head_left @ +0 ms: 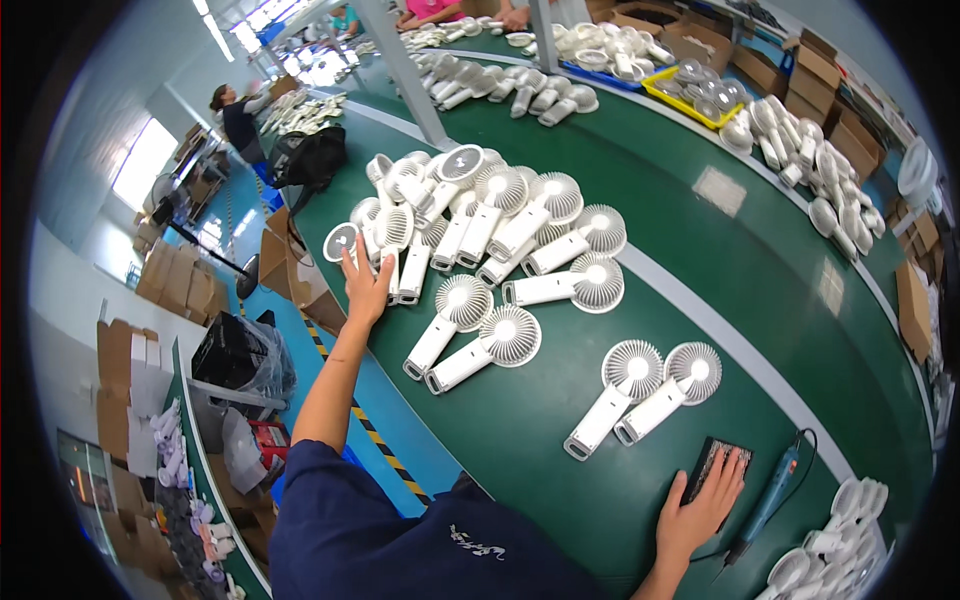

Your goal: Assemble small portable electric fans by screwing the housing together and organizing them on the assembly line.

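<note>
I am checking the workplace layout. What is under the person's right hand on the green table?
Under the right hand lies a small dark rectangular pad on the green table. Only its upper part shows; the palm covers the rest. A blue electric screwdriver lies beside it.

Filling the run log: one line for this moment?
left hand: reaching fan pile | right hand: flat on black pad | green table

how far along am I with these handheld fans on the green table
Looks early on. Possibly done: two white fans lie side by side near the blue electric screwdriver. In hand: nothing yet; your left hand reaches into the big heap of fans, while your right hand rests on a small black pad. Left: most of that heap, plus two loose fans.
</note>
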